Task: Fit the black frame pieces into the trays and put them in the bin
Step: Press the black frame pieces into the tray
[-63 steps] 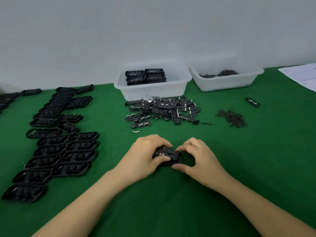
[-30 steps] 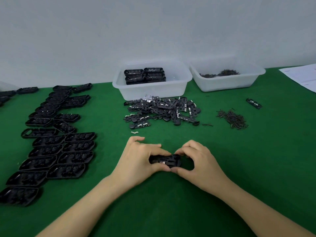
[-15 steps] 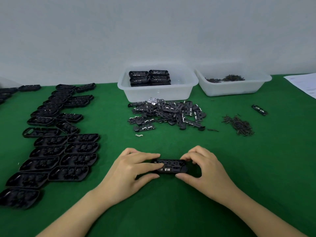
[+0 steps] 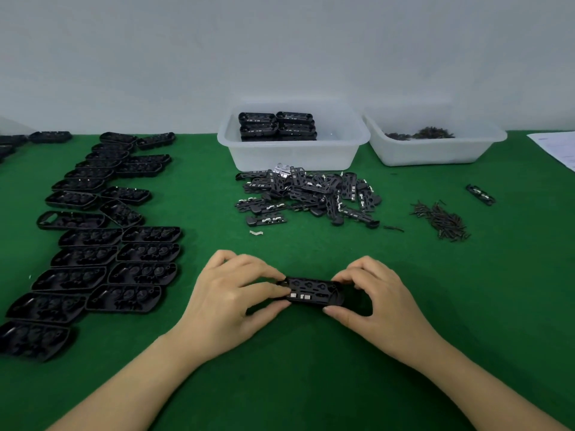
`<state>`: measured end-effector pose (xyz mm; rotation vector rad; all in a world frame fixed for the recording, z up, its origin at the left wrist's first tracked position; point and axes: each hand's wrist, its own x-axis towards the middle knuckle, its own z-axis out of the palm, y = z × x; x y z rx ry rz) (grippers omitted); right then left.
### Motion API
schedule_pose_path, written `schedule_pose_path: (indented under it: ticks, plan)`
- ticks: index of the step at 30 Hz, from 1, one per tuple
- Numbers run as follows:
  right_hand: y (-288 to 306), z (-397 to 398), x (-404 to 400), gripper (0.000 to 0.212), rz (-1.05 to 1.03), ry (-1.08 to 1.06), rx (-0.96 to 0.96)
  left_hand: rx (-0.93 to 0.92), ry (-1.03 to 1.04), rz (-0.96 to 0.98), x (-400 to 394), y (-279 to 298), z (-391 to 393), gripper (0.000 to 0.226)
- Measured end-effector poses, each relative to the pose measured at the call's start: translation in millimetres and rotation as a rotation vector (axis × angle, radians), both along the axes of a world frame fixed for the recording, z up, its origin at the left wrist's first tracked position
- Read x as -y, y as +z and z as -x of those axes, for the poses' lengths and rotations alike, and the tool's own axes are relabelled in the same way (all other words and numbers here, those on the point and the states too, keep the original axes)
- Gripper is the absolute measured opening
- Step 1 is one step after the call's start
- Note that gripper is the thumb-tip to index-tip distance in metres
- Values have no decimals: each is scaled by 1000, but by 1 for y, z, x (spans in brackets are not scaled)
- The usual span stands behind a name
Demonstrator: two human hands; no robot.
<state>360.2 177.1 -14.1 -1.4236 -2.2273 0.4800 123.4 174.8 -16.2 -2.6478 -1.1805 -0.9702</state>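
On the green worktop [image 4: 311,384], the landmark is the white bin [image 4: 292,152], which already holds stacked finished trays; a loose heap of frame pieces [image 4: 308,194] lies just in front of it, and rows of empty trays [image 4: 102,241] lie well to its left. Nearer the person than that heap, the tray in hand [image 4: 314,291] lies flat on the worktop between the two hands. Over the last two seconds the hands have drawn apart from a tight huddle over it, uncovering its top, where a frame piece with pale metal tabs now looks seated; the fitting step seems nearly done, with the move to the bin next. The tray's long axis runs left to right, parallel to the bin's front wall, open face up. The left hand [image 4: 230,301] pinches its left end, and the right hand [image 4: 376,301] pinches its right end.
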Motion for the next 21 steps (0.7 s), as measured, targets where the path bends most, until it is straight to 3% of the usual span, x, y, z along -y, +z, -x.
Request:
schedule_pose_path:
  ticks: [8,21]
  plan:
    - [1,1,0,40,-12,-5,-7,-40,-12,12,7,-1,-11,18]
    - [0,0,-1,36,-31,-6,-54,50,-33,297,2,2,-10,21]
